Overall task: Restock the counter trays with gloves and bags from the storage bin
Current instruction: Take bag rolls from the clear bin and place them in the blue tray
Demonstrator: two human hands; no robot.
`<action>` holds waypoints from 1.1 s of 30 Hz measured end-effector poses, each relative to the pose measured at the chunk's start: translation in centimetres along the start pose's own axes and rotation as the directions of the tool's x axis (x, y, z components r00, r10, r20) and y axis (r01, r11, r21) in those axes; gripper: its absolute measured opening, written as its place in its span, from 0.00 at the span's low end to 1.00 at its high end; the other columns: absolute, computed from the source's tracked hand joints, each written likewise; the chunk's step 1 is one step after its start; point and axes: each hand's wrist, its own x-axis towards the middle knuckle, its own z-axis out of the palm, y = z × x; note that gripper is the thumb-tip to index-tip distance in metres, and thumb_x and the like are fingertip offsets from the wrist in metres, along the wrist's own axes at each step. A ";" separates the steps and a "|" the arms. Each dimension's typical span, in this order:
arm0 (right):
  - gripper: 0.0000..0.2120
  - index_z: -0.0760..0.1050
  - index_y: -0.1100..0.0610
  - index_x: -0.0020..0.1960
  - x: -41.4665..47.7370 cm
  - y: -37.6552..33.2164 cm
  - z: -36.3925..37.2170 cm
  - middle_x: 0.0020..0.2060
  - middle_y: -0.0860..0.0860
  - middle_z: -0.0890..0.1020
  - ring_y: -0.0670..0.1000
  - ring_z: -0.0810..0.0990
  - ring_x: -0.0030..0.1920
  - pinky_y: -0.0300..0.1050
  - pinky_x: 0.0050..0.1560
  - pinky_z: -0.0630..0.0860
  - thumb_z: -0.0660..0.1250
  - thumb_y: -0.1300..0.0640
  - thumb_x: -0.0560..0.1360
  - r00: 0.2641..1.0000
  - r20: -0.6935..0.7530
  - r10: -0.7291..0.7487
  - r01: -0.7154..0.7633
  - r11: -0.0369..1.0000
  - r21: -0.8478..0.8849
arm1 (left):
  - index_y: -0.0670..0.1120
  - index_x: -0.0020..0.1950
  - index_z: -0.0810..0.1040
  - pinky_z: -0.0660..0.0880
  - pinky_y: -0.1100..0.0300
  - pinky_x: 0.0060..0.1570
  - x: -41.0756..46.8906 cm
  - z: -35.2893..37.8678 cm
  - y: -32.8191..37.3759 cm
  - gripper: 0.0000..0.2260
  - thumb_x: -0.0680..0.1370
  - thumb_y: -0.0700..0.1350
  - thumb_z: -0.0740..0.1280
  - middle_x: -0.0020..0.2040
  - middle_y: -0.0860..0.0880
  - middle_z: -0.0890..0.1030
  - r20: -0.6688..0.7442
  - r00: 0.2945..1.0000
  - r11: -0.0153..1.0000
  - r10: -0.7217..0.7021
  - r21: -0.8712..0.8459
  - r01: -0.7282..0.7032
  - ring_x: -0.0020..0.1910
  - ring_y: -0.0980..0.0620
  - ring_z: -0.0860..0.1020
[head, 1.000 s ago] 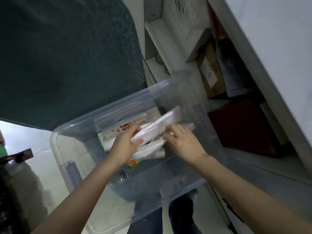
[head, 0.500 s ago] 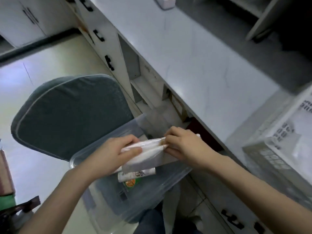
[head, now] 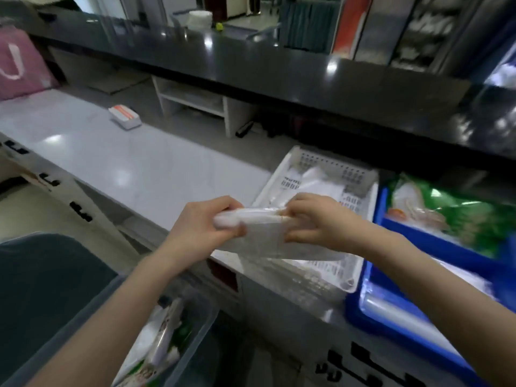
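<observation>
My left hand (head: 205, 223) and my right hand (head: 314, 219) both grip a clear plastic pack of white bags or gloves (head: 262, 233), which I cannot tell apart. I hold the pack level above the near left corner of a white perforated tray (head: 331, 163) on the counter. The tray holds some white plastic sheets. The clear storage bin (head: 192, 339) sits low at the bottom left with more packs inside, partly hidden by my left forearm.
A blue tray (head: 377, 317) with clear bags and a green printed pack stands right of the white tray. The pale counter top (head: 134, 163) stretches left, with a small white box (head: 124, 116) on it. A dark raised ledge (head: 279, 68) runs behind. A grey chair seat (head: 42, 275) is at lower left.
Both hands lifted the pack out of the storage bin and carried it up and right over the white tray. My view rose from the bin to the counter.
</observation>
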 end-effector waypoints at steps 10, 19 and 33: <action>0.12 0.79 0.60 0.50 -17.4 12.6 -6.1 0.47 0.55 0.80 0.57 0.77 0.49 0.51 0.49 0.73 0.73 0.55 0.69 0.896 -0.200 0.395 -0.415 0.908 -0.064 | 0.58 0.43 0.80 0.69 0.71 0.36 8.6 16.7 13.8 0.09 0.67 0.49 0.76 0.37 0.58 0.81 0.254 0.927 0.961 0.276 -0.106 -0.257 0.40 0.63 0.77; 0.06 0.78 0.54 0.48 -26.9 19.4 -7.3 0.47 0.50 0.78 0.54 0.77 0.49 0.47 0.41 0.71 0.67 0.55 0.72 0.682 -0.305 0.665 -0.723 0.675 -0.148 | 0.55 0.60 0.75 0.78 0.63 0.49 12.6 28.3 17.2 0.24 0.68 0.43 0.76 0.49 0.55 0.81 0.407 0.849 0.936 0.337 -0.239 -0.257 0.46 0.60 0.80; 0.06 0.79 0.53 0.49 -31.8 22.2 -6.6 0.48 0.51 0.80 0.52 0.76 0.46 0.45 0.43 0.72 0.69 0.55 0.72 0.510 -0.324 0.797 -0.855 0.510 -0.091 | 0.50 0.70 0.68 0.73 0.53 0.55 14.7 37.5 14.3 0.29 0.69 0.49 0.68 0.64 0.49 0.73 0.710 0.686 0.815 0.163 0.295 -0.499 0.60 0.47 0.74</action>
